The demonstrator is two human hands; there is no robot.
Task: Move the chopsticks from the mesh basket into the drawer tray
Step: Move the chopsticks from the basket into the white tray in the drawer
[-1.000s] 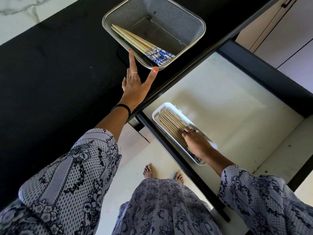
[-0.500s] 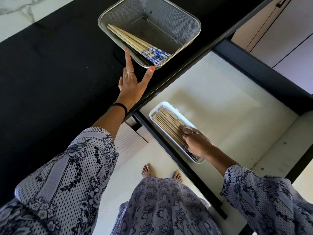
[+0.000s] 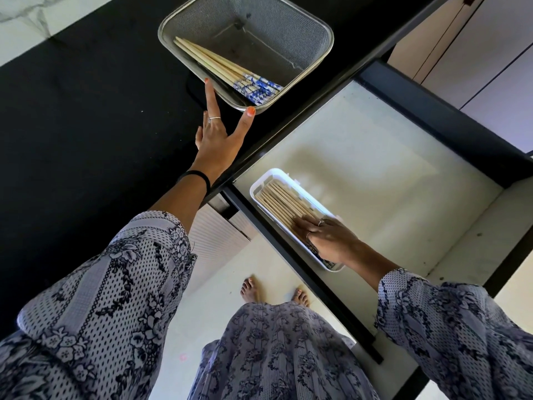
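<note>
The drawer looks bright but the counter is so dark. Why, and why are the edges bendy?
Head view: light falls on the pale drawer floor, with a soft shadow behind the white tray; the black counter reflects little. The wide-angle lens makes the lines look slanted and the near sleeves look huge. The mesh basket and chopsticks stay sharp.

One basket (image 3: 323, 57), one tray (image 3: 261, 183), two hands (image 3: 220, 140).

Metal mesh basket (image 3: 314, 30), wooden chopsticks (image 3: 219, 66) (glossy ends), plastic tray (image 3: 261, 184)
</note>
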